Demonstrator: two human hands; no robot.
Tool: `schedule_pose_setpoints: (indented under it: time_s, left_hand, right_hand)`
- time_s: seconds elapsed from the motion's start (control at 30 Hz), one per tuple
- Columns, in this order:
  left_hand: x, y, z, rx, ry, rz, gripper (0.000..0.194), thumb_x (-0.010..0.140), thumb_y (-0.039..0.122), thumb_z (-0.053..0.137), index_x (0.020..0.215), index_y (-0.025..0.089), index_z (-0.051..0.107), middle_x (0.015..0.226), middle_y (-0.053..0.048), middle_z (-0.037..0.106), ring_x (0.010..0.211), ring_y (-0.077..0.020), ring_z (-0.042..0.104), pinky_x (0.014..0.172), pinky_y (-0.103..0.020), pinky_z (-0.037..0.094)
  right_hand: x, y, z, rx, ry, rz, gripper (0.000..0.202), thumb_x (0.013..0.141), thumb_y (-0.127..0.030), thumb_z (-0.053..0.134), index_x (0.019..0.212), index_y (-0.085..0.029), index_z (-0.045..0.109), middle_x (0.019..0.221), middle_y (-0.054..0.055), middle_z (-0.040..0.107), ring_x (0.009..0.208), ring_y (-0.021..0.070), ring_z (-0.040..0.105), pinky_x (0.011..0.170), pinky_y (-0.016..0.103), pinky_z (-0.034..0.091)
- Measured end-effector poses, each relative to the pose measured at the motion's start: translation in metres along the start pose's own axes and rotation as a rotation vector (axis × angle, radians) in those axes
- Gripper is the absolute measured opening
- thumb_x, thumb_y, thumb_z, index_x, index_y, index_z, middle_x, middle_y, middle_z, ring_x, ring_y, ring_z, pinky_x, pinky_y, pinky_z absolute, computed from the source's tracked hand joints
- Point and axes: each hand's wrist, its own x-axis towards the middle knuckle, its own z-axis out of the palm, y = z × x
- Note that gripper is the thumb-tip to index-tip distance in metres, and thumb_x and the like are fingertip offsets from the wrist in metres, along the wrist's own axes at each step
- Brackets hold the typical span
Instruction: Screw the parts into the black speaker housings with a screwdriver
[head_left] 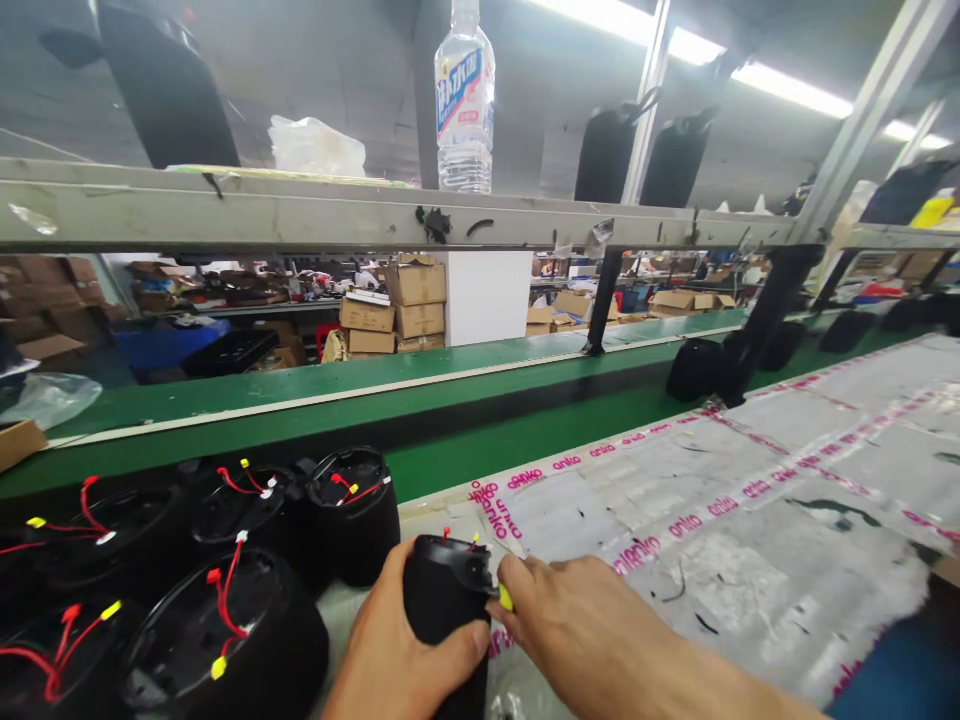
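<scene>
A black fabric-covered cylindrical housing (pixel 442 602), seemingly a speaker body, is gripped by my left hand (pixel 405 645), with the fingers behind it and the thumb across its front. Small red and yellow connectors show at its top rim. My right hand (pixel 577 620) is closed on a small yellow-handled tool (pixel 505 597), held against the housing's right side near the rim. The tool's tip is too small to make out. To the left stand several similar open black housings (pixel 225 630) with red wires and yellow and white connectors.
Pink-printed white sheeting (pixel 720 540) covers the bench on the right. Behind it runs a green conveyor (pixel 450 450) with black housings (pixel 697 368) at the right. A metal shelf beam (pixel 300 215) crosses above, bearing a plastic bottle (pixel 465 110). Cardboard boxes (pixel 416 290) stand farther back.
</scene>
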Motion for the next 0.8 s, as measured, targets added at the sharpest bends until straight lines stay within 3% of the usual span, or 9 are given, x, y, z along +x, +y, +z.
schedule_pose_setpoints:
  time_s: [0.13, 0.27, 0.4, 0.5, 0.6, 0.8]
  left_hand:
    - [0.005, -0.002, -0.009, -0.291, -0.240, 0.047, 0.060, 0.068, 0.041, 0.080, 0.121, 0.024, 0.056, 0.122, -0.007, 0.073, 0.120, -0.0337, 0.064, 0.108, -0.046, 0.043]
    - [0.006, -0.007, -0.014, -0.414, -0.266, 0.065, 0.066, 0.067, 0.039, 0.084, 0.125, 0.023, 0.057, 0.126, -0.007, 0.073, 0.127, -0.0333, 0.061, 0.112, -0.045, 0.040]
    - [0.002, -0.011, -0.015, -0.668, -0.410, -0.135, 0.056, 0.074, 0.041, 0.078, 0.123, 0.022, 0.059, 0.112, -0.008, 0.077, 0.107, -0.0311, 0.070, 0.093, -0.041, 0.051]
    - [-0.001, -0.010, -0.013, -0.748, -0.413, -0.099, 0.059, 0.071, 0.036, 0.082, 0.123, 0.023, 0.060, 0.108, -0.007, 0.077, 0.098, -0.0283, 0.072, 0.088, -0.038, 0.053]
    - [0.001, -0.009, -0.013, -0.744, -0.389, -0.029, 0.063, 0.069, 0.034, 0.085, 0.125, 0.023, 0.059, 0.115, -0.008, 0.075, 0.109, -0.0310, 0.070, 0.102, -0.045, 0.049]
    - [0.008, -0.016, -0.013, -0.628, -0.413, 0.033, 0.068, 0.072, 0.039, 0.083, 0.131, 0.021, 0.055, 0.126, -0.013, 0.071, 0.126, -0.0373, 0.061, 0.114, -0.056, 0.037]
  right_hand:
    - [-0.007, 0.001, 0.026, 0.199, 0.182, 0.115, 0.004, 0.102, -0.023, 0.053, 0.099, -0.021, 0.052, 0.075, 0.000, 0.069, 0.060, 0.0216, 0.071, 0.045, 0.034, 0.031]
    - [-0.008, -0.002, 0.031, 0.277, 0.352, 0.069, 0.029, 0.112, -0.034, 0.026, 0.104, -0.020, 0.050, 0.078, 0.001, 0.070, 0.064, 0.0213, 0.072, 0.050, 0.033, 0.036]
    - [-0.007, -0.001, 0.030, 0.401, 0.429, 0.116, 0.038, 0.113, -0.038, 0.018, 0.101, -0.021, 0.050, 0.073, -0.001, 0.068, 0.060, 0.0182, 0.070, 0.053, 0.031, 0.041]
    - [-0.010, 0.003, 0.030, 0.432, 0.411, 0.145, 0.034, 0.112, -0.037, 0.023, 0.099, -0.022, 0.051, 0.071, -0.001, 0.067, 0.058, 0.0185, 0.068, 0.052, 0.031, 0.041]
    - [-0.015, 0.007, 0.028, 0.431, 0.360, 0.166, 0.027, 0.110, -0.033, 0.029, 0.099, -0.022, 0.051, 0.069, -0.002, 0.066, 0.058, 0.0205, 0.069, 0.052, 0.032, 0.040]
    - [-0.017, 0.006, 0.017, 0.322, 0.209, 0.130, 0.007, 0.100, -0.022, 0.051, 0.094, -0.022, 0.052, 0.073, -0.001, 0.069, 0.061, 0.0239, 0.072, 0.049, 0.032, 0.037]
